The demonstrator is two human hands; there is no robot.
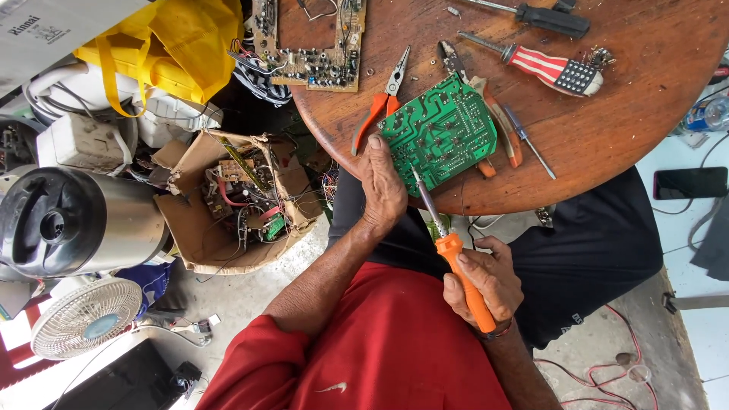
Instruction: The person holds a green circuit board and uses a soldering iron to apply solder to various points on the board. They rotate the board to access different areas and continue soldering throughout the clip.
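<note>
My left hand [382, 190] grips the near left edge of a green circuit board [440, 130] lying solder side up on the round wooden table [638, 114]. My right hand [486, 285] holds a soldering iron [459, 266] by its orange handle. The iron's metal tip rests near the board's lower edge. Orange-handled pliers [380, 102] lie just left of the board, and another pair [493, 114] lies partly under its right side.
A striped-handle screwdriver [550, 68], a black one [550, 19], a small thin one [526, 140] and a brown circuit board [311, 42] lie on the table. Left on the floor: a cardboard box of electronic parts [235, 201], a steel pot [72, 220], a small fan [83, 319], a yellow bag [171, 38]. A phone [689, 182] lies right.
</note>
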